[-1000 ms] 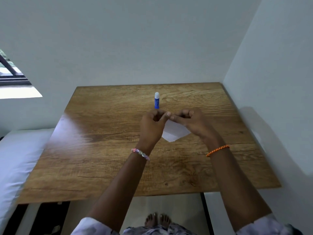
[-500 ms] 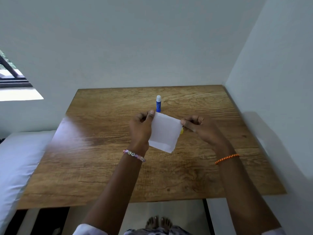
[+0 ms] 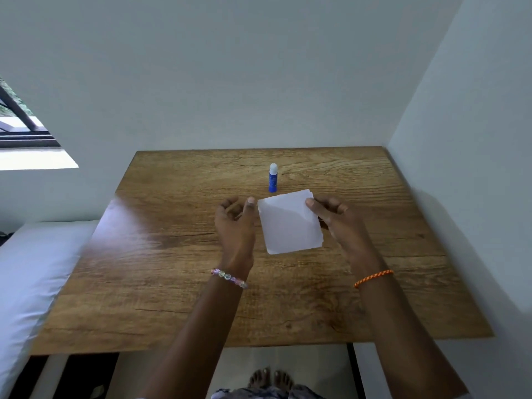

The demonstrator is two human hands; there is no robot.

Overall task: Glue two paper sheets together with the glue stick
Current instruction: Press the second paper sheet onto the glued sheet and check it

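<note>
The paper was white, the glue stick blue with a white cap, the table brown wood-grain.

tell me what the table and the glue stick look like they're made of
Table: looks like wood or a wood-look laminate; brown grain lines, with a soft sheen where light falls on its left side.
Glue stick: probably plastic; smooth blue body with a white cap, standing upright.
</note>
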